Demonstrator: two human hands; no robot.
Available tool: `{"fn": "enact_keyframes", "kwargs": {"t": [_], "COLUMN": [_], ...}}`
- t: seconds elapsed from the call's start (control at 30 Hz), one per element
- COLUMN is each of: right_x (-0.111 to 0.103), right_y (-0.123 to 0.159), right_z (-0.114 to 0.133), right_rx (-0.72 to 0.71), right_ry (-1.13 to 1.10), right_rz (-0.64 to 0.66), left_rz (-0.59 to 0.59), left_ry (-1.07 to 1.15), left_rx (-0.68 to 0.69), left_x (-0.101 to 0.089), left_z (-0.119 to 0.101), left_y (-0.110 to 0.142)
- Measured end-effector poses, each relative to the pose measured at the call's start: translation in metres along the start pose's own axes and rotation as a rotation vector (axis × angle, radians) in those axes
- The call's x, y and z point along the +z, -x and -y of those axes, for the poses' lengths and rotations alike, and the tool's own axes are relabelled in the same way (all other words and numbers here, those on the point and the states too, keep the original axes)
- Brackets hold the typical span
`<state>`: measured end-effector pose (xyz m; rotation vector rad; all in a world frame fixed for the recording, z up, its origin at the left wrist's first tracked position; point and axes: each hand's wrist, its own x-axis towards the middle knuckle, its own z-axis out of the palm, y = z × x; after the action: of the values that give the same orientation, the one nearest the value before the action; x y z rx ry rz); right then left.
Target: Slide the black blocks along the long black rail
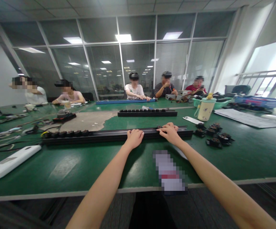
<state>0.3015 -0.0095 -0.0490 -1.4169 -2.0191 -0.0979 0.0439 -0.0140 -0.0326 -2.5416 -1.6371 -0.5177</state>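
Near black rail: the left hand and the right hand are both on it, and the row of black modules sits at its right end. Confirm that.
Not quite: the head view shows the row of black modules at the left end of the near black rail. The left hand and the right hand are both on it, as stated.

A long, thin black bar (109, 136) lies flat on the green table (80, 171), a good way back from the near edge and running almost the same way as that edge. It is straight, with lines along its front side and a smooth, shiny grey strip on top. A row of small, dark, chunky bits (69, 133) sits along its left end. One small black bit (159, 127) is on top, nearer its right end, partly hidden and too small to see well.
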Motion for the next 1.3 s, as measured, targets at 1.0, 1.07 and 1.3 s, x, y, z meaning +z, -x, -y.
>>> {"fn": "enact_keyframes", "kwargs": {"t": [1.0, 1.07, 1.3], "right_x": [-0.0041, -0.0042, -0.0044], "right_y": [0.0005, 0.0006, 0.0001], "right_z": [0.0001, -0.0005, -0.0031], "right_rx": [0.0, 0.0, 0.007], "right_ry": [0.04, 0.033, 0.035], "right_rz": [0.012, 0.005, 0.007], "left_rz": [-0.012, -0.008, -0.003], "left_ry": [0.0, 0.003, 0.01], "left_rx": [-0.023, -0.022, -0.025], "left_x": [-0.0027, -0.0039, -0.0047], "left_z": [-0.001, -0.0018, -0.0028], "left_y": [0.0005, 0.001, 0.0017]}}
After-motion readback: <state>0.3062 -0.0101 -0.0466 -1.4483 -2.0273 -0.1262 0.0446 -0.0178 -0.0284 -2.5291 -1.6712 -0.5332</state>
